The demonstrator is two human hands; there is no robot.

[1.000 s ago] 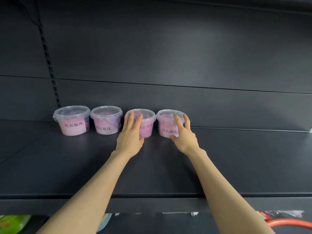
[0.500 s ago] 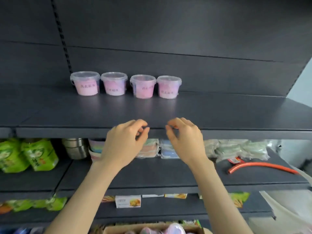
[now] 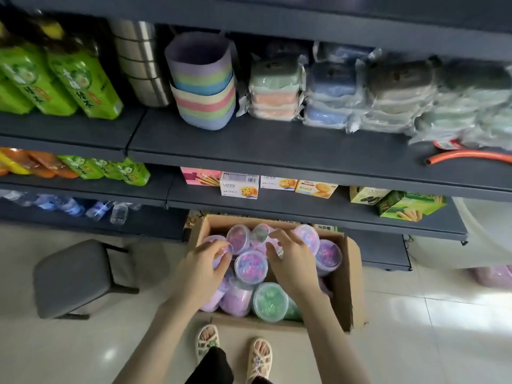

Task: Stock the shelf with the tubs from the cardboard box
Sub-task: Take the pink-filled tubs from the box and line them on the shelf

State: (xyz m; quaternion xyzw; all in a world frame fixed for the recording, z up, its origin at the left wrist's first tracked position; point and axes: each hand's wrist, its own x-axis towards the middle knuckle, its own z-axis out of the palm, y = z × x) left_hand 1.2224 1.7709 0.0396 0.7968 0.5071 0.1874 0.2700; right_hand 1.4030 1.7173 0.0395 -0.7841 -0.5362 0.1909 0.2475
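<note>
Pale glossy tile floor [image 3: 429, 342]: cardboard box [image 3: 347, 286] against shelving foot, grey stool [image 3: 72, 275] well left of it.
Dark upper shelf [image 3: 277, 151]: green bags [image 3: 80, 79], steel bowl stack [image 3: 141, 65], coloured bowl stack [image 3: 205, 87], wrapped packs [image 3: 332, 92], orange hose [image 3: 471, 156] at right.
Lower shelf [image 3: 304, 206]: biscuit boxes [image 3: 239, 187] in row.
Bottom left shelf: water bottles [image 3: 69, 206], blurred.
</note>
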